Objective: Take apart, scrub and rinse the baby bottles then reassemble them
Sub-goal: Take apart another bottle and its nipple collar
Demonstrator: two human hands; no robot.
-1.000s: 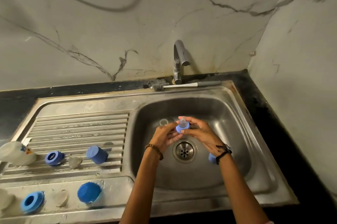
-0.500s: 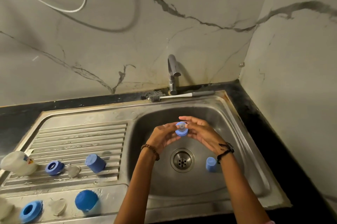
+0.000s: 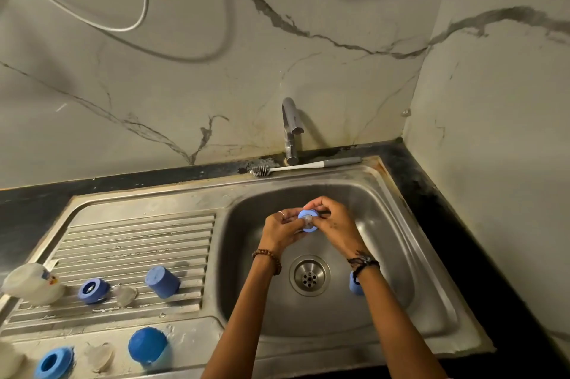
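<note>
Over the steel sink basin (image 3: 385, 255), my left hand (image 3: 282, 232) and my right hand (image 3: 331, 222) together hold a blue bottle collar with a clear teat (image 3: 307, 219) in its middle. Fingers of both hands curl round its rim, and the teat points toward the camera. A blue cap (image 3: 355, 283) stands in the basin, partly hidden behind my right wrist. On the drainboard (image 3: 135, 243) lie a clear bottle (image 3: 30, 283), a blue collar (image 3: 92, 289), a clear teat (image 3: 125, 295) and a blue cap (image 3: 162, 281).
At the front edge sit another blue collar (image 3: 54, 363), a clear teat (image 3: 99, 356) and a blue cap (image 3: 148, 347). A bottle brush (image 3: 303, 166) lies behind the basin under the tap (image 3: 290, 128). The drain (image 3: 309, 276) is below my hands. Walls close the back and right.
The collar has tipped in my hands so the teat now faces the camera. My head has lifted, showing more wall. The parts on the drainboard have not moved.
</note>
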